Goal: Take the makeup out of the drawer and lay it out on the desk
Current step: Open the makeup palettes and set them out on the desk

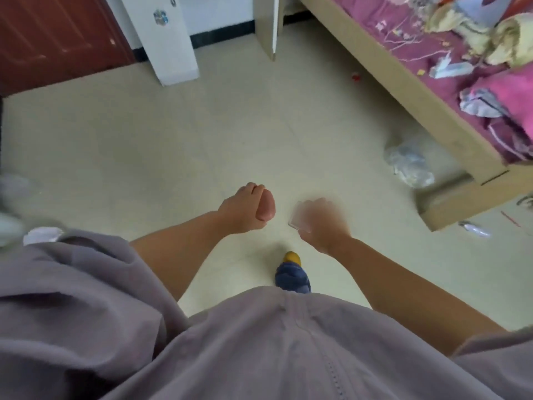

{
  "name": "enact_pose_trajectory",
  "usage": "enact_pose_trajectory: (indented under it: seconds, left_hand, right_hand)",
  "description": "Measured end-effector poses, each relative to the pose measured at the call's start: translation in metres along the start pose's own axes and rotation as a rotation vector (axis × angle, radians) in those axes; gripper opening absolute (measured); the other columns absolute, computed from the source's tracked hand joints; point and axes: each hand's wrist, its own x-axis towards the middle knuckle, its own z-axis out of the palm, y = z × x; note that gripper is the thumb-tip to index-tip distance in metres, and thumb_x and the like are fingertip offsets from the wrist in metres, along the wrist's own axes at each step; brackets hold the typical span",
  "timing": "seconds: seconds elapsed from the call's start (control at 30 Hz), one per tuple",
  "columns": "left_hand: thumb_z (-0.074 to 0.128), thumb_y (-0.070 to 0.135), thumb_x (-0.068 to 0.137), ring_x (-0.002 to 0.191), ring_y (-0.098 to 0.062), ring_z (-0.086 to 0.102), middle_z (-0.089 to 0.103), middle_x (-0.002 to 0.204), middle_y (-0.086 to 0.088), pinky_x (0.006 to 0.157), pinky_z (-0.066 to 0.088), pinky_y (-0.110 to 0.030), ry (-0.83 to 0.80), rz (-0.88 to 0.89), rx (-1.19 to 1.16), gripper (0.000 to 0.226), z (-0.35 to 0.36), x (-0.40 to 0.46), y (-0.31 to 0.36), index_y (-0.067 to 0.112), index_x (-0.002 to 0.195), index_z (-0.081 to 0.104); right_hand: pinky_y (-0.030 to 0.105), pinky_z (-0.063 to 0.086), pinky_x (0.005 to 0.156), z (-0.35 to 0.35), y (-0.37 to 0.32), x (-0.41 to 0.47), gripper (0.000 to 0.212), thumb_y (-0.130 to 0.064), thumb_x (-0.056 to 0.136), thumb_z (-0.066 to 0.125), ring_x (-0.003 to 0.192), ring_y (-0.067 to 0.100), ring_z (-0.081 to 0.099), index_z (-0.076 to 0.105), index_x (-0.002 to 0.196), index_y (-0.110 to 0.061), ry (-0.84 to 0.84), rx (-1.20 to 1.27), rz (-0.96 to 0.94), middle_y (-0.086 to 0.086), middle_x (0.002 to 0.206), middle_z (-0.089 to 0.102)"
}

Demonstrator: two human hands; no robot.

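Head view: person standing over a pale tiled floor (173, 134), both forearms out in front, seen from above.
L hand (245, 210): fingers curled round a rounded pinkish makeup item (266, 207), which sticks out past the fingers; blurred, exact type can't tell.
R hand (321, 223): clenched round a flat pale-pink compact-like item (300, 219), its edge showing at the hand's left side; motion blur, detail unclear.
Hands vs each other: near, not touching, level w/ one another above the floor.
Clothing: loose mauve garment (259, 350) fills the bottom of frame, short sleeves, bare forearms.
Foot: one foot in a navy slipper (292, 277) w/ yellow toe, on the floor just below the hands.
Bed: light-wood frame (403, 79) along the right edge, magenta bedding (450, 44) strewn w/ clothes and small bits.
Floor litter: crumpled clear plastic bag (409, 161) beside the bed's corner.
Top left: dark red door (52, 39); white cabinet panel (164, 39) next to it.
Desk & drawer: out of frame.
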Motion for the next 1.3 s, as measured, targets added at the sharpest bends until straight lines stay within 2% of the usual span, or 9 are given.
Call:
enact_pose_trajectory:
  seconds: [0.1,0.27,0.37,0.6,0.93,1.13,1.3]
  left_hand:
    - [0.069,0.037,0.076,0.122,-0.025,0.041,0.037,0.136,-0.007,0.092,0.046,-0.043,0.047,-0.095,-0.052,0.077,-0.025,0.047,-0.024,0.011,0.137,0.031]
    - [0.068,0.041,0.077,0.125,-0.025,0.039,0.032,0.141,-0.005,0.095,0.044,-0.04,0.097,-0.238,-0.156,0.083,-0.062,0.116,-0.058,0.013,0.142,0.025]
    - [0.069,0.041,0.077,0.124,-0.025,0.04,0.03,0.144,-0.005,0.095,0.043,-0.038,0.081,-0.313,-0.201,0.086,-0.072,0.142,-0.083,0.014,0.144,0.022]
    - [0.071,0.038,0.077,0.122,-0.026,0.041,0.031,0.143,-0.007,0.095,0.044,-0.039,0.107,-0.452,-0.252,0.085,-0.114,0.218,-0.189,0.013,0.143,0.023]
    - [0.071,0.039,0.075,0.123,-0.024,0.039,0.032,0.141,-0.007,0.094,0.044,-0.039,0.158,-0.446,-0.209,0.084,-0.258,0.348,-0.37,0.012,0.141,0.026]
    - [0.071,0.04,0.076,0.124,-0.023,0.039,0.031,0.142,-0.005,0.093,0.044,-0.036,0.135,-0.41,-0.194,0.085,-0.3,0.433,-0.449,0.012,0.142,0.025]
    - [0.07,0.041,0.077,0.124,-0.022,0.039,0.032,0.142,-0.006,0.092,0.043,-0.034,0.157,-0.427,-0.172,0.085,-0.345,0.528,-0.521,0.011,0.142,0.025]
  right_hand:
    - [0.035,0.047,0.088,-0.027,0.003,0.071,0.063,-0.036,0.085,0.059,0.121,0.027,0.037,0.033,0.138,-0.013,0.003,-0.039,-0.082,0.009,0.132,0.037]
    - [0.035,0.048,0.085,-0.075,0.007,0.18,0.061,-0.036,0.087,0.057,0.122,0.026,0.036,0.032,0.137,-0.013,-0.047,-0.142,-0.2,0.009,0.134,0.036]
    - [0.035,0.048,0.086,-0.089,0.003,0.238,0.06,-0.036,0.087,0.057,0.122,0.026,0.036,0.033,0.137,-0.013,-0.083,-0.167,-0.237,0.009,0.134,0.037]
    - [0.035,0.047,0.087,-0.098,-0.052,0.387,0.06,-0.037,0.085,0.059,0.122,0.026,0.038,0.035,0.135,-0.013,-0.136,-0.227,-0.346,0.009,0.132,0.039]
    - [0.037,0.046,0.09,-0.167,-0.185,0.598,0.06,-0.034,0.083,0.061,0.119,0.027,0.039,0.039,0.135,-0.013,-0.043,-0.034,-0.287,0.01,0.131,0.041]
    - [0.035,0.043,0.092,-0.182,-0.218,0.718,0.058,-0.031,0.084,0.058,0.12,0.027,0.039,0.038,0.135,-0.012,-0.082,-0.015,-0.229,0.01,0.13,0.042]
    - [0.035,0.044,0.091,-0.208,-0.24,0.84,0.06,-0.033,0.085,0.06,0.12,0.026,0.038,0.038,0.136,-0.012,-0.068,-0.015,-0.266,0.01,0.131,0.042]
